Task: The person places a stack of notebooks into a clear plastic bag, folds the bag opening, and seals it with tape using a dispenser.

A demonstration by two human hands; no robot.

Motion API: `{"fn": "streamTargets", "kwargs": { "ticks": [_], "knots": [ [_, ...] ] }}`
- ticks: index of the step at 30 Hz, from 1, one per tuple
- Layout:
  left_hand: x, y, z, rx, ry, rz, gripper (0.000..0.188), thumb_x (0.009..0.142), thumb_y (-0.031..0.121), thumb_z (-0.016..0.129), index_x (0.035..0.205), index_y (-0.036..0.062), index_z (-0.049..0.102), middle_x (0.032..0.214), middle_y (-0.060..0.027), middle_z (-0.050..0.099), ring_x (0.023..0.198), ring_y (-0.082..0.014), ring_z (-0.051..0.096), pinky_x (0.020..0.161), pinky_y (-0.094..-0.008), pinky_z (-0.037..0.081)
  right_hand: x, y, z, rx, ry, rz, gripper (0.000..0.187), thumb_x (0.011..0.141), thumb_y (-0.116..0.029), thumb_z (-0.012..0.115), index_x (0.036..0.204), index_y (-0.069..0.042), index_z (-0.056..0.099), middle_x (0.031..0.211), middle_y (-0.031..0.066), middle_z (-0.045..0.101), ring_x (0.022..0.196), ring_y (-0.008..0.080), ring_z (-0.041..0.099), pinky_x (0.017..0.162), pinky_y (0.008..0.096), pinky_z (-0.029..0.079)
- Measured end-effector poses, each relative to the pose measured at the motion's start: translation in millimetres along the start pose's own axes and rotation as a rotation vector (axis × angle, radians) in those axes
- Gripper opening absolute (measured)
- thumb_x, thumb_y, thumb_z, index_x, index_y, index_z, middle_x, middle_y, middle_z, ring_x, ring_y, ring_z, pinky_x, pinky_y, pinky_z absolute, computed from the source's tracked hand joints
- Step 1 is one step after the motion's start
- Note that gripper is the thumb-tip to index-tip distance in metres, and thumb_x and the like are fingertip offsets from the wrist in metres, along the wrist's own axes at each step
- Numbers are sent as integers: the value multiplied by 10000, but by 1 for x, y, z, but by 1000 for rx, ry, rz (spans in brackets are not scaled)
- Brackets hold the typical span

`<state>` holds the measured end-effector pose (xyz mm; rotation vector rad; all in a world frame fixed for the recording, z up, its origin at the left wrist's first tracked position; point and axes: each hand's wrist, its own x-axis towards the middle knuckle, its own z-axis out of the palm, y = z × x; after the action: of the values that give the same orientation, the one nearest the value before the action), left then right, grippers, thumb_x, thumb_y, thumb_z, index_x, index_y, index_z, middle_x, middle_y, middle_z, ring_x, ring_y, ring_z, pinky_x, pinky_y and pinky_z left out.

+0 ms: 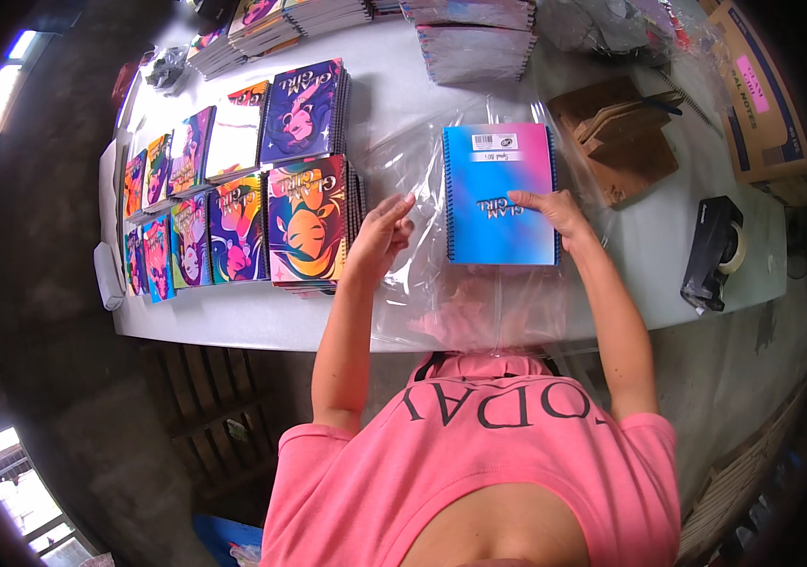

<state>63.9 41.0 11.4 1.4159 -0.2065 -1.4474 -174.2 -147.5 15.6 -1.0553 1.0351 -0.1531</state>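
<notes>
A spiral notebook [479,236] with a blue and pink cover and a white label lies in front of me, over a clear plastic sheet [403,312]. My right hand [555,215] grips its right edge, thumb on top of the cover and fingers beneath. To the left of the notebook, my left hand [383,234] is closed with its fingers curled and the tips over the plastic. Whether a fold of plastic is pinched there I cannot make out. The sheet spreads around the notebook and reaches the table's near edge.
Stacks of colourful spiral notebooks [307,222] fill the table's left side. More notebook stacks [474,47] stand at the back. On the right are a brown wooden piece [626,165], a black tape dispenser [711,250] and a cardboard box [758,104]. The white table [233,321] ends near my waist.
</notes>
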Motion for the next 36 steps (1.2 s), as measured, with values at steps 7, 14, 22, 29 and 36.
{"fn": "streamTargets", "kwargs": {
  "ticks": [7,14,22,29,36],
  "knots": [
    [-4,14,36,153,209,35,865,794,470,703,1469,292,191,1300,-146,374,926,-226,448,809,-362,396,2,7,-1,48,20,-38,526,643,-322,860,948,61,666,865,125,682,729,163,666,672,294,559],
    [17,-30,-1,734,136,349,1032,828,224,722,1484,250,-74,816,-68,607,629,-91,496,522,-214,391,-2,1,3,58,8,-22,506,639,-304,864,937,57,671,863,125,683,725,157,665,662,285,556],
    [-23,22,28,1,-134,144,984,818,-8,628,1482,323,-19,1178,-169,525,535,-32,386,437,-167,290,5,11,-1,-6,68,-93,520,637,-304,864,938,70,664,860,129,685,722,154,667,661,293,562],
    [-17,52,27,538,-64,91,610,840,414,603,1339,94,463,1270,-70,505,858,-169,563,732,-318,468,6,8,-3,36,30,-20,567,615,-339,870,930,83,661,869,145,684,719,166,671,658,293,557],
    [21,21,54,629,168,372,778,698,92,728,1388,148,372,1206,-142,534,644,-129,546,578,-259,457,5,7,1,-26,44,-17,600,594,-369,873,952,67,667,883,150,682,754,194,673,675,315,556]
  ]
}}
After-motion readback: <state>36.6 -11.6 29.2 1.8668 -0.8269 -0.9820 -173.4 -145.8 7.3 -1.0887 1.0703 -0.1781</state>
